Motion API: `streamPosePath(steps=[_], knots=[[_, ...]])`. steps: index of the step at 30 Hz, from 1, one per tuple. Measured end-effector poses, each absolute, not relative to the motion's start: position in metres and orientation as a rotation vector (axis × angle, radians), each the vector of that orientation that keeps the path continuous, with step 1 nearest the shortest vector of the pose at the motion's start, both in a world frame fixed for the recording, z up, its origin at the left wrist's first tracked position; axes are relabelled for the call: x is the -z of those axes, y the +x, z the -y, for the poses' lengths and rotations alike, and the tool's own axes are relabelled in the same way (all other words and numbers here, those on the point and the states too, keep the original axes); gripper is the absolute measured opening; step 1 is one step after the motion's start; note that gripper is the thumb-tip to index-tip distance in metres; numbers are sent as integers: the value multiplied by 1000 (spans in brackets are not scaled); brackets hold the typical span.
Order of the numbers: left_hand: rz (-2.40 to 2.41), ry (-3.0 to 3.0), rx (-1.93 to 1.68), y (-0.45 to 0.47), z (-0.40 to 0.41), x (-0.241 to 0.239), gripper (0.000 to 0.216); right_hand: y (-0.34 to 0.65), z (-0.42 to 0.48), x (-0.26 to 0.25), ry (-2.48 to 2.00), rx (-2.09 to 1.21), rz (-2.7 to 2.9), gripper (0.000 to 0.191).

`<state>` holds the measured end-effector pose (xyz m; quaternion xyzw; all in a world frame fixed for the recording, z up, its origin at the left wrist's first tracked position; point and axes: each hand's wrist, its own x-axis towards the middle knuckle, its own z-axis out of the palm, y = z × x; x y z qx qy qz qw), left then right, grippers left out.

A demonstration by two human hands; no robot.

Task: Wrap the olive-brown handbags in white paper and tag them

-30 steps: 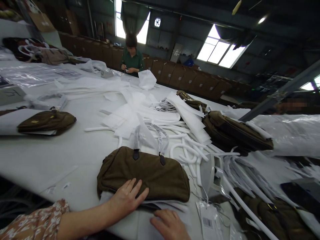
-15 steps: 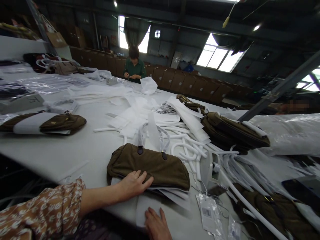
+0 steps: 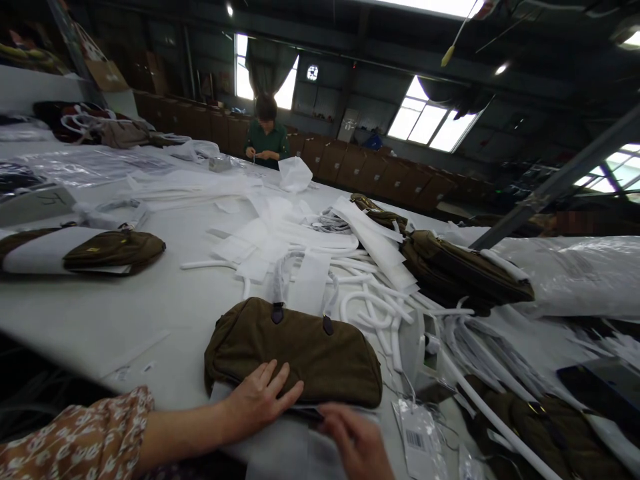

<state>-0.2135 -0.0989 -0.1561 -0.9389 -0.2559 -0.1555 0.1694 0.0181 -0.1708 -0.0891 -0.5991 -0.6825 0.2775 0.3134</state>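
Note:
An olive-brown fabric bag [image 3: 300,350] lies flat on the white table [image 3: 125,313] in front of me, its wrapped handles pointing away. My left hand [image 3: 260,397] rests flat on the bag's near edge, fingers spread. My right hand [image 3: 357,443] reaches in from below toward the white sheets [image 3: 295,447] sticking out under the bag; its fingers are blurred.
White foam strips and wrapped handles [image 3: 370,300] litter the middle. More olive bags lie at the left [image 3: 113,250], right [image 3: 465,273] and lower right [image 3: 545,427]. A barcode tag [image 3: 417,443] lies by my right hand. A person in green [image 3: 265,137] works at the far side.
My right hand has moved up and right, toward the bag's near edge. My left hand stays on the bag. The view has shifted slightly.

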Motion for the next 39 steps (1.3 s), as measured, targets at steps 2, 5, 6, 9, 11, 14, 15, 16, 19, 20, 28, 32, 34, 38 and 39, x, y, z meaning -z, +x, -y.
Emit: streamPosePath(steps=[2, 5, 6, 9, 11, 14, 15, 16, 19, 20, 28, 32, 34, 38, 39], knots=[[732, -2648, 489, -212, 99, 158, 43, 31, 104, 70, -1635, -843, 1455, 33], [752, -2600, 587, -209, 98, 160, 42, 31, 2, 53, -1706, -893, 1219, 42], [755, -2578, 627, -208, 97, 161, 41, 27, -26, 52, -1712, -890, 1220, 42], [752, -2497, 746, -205, 94, 164, 39, 11, -87, 56, -1702, -886, 1277, 42], [754, -2454, 805, -204, 91, 165, 38, 5, -108, 59, -1688, -897, 1314, 40], [773, -2482, 807, -205, 90, 164, 38, 6, -113, 53, -1665, -921, 1382, 36], [781, -2514, 778, -206, 91, 162, 39, 8, -107, 48, -1656, -930, 1407, 35], [789, -2549, 742, -207, 92, 161, 40, 10, -96, 44, -1647, -945, 1431, 34], [809, -2640, 627, -210, 95, 158, 41, 17, -37, 40, -1607, -932, 1576, 30], [812, -2660, 604, -210, 95, 158, 42, 18, -11, 43, -1574, -893, 1672, 29], [795, -2774, 532, -211, 95, 151, 41, 22, 97, 80, -1296, -812, 1872, 32], [770, -2782, 348, -217, 100, 139, 45, 26, 30, 37, -1499, -1042, 1307, 33], [750, -2773, 340, -218, 103, 137, 46, 28, -13, 15, -1528, -1127, 1190, 29], [719, -2705, 440, -217, 104, 143, 46, 29, -85, -1, -1617, -1137, 1204, 27], [713, -2682, 477, -216, 102, 145, 46, 29, -100, 0, -1648, -1128, 1209, 28]])
